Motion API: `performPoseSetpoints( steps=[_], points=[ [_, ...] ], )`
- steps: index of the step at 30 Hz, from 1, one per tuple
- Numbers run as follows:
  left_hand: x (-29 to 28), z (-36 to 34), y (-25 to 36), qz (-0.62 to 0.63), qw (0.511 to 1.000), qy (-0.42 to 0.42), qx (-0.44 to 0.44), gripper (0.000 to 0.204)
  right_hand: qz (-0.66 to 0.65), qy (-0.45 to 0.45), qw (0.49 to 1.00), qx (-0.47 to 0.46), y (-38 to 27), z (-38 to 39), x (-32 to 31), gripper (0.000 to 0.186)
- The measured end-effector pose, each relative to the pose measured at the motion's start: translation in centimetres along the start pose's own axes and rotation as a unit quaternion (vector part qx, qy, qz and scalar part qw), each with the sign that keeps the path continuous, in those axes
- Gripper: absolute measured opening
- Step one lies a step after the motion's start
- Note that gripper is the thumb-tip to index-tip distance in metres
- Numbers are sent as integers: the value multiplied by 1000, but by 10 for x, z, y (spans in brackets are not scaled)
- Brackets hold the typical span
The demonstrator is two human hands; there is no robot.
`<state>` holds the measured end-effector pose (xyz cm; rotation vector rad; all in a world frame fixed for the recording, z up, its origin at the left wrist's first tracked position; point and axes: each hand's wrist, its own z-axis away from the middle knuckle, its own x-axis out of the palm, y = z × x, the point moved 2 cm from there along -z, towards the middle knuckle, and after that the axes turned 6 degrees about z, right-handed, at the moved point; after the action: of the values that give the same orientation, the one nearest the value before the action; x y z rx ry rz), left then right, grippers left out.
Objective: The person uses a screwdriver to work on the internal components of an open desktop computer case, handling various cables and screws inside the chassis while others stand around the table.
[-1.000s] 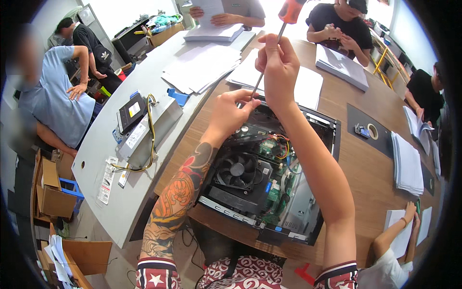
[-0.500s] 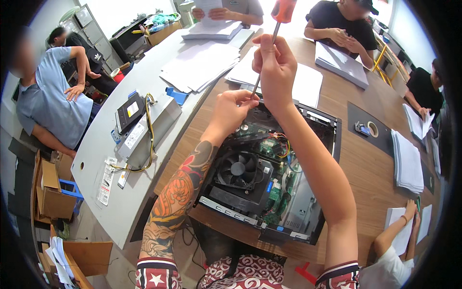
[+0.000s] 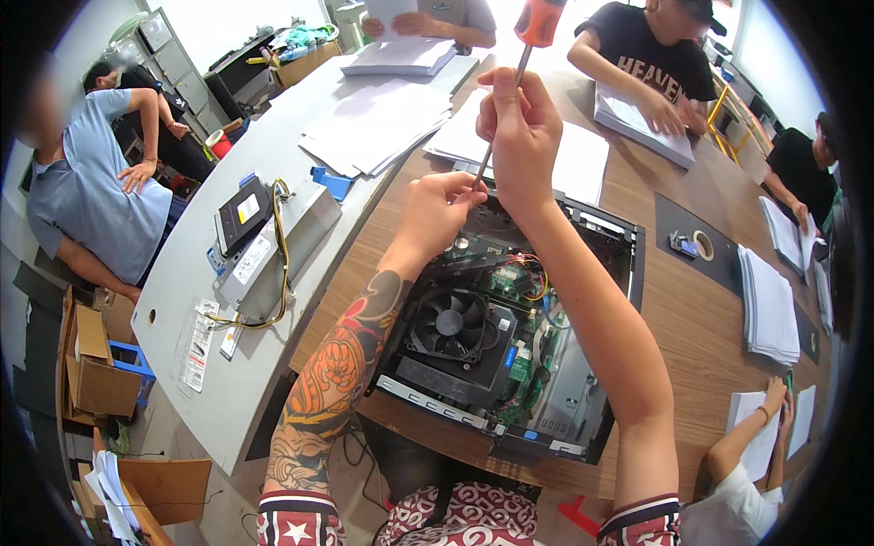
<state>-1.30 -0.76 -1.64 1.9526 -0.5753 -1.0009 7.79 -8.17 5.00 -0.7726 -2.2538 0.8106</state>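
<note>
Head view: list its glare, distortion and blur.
Head view: strong light nearly whites out the papers on the grey table; head view: that table's left edge bows, and black closes in at the corners; head view: the head of the person in blue is blurred, while the fan and screwdriver look fairly sharp.

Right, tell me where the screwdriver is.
In the head view, the screwdriver is at the top, slightly right of centre, in the right grip, its shaft running down to the left grip near the open computer's far edge.
</note>
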Motion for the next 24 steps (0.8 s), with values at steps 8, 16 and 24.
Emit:
performPoseSetpoints(
  steps=[8,16,24],
  points=[
    [1,-1,-3,-1,1000,5,-15,17,22,-22,1000,1,3,0,0,27],
    [0,-1,0,22,1000,10,-16,15,70,-125,990,1,2,-14,1,40],
    [-6,-2,-13,111,992,46,29,30,172,-135,976,-13,-8,-20,13,27]
  ],
)
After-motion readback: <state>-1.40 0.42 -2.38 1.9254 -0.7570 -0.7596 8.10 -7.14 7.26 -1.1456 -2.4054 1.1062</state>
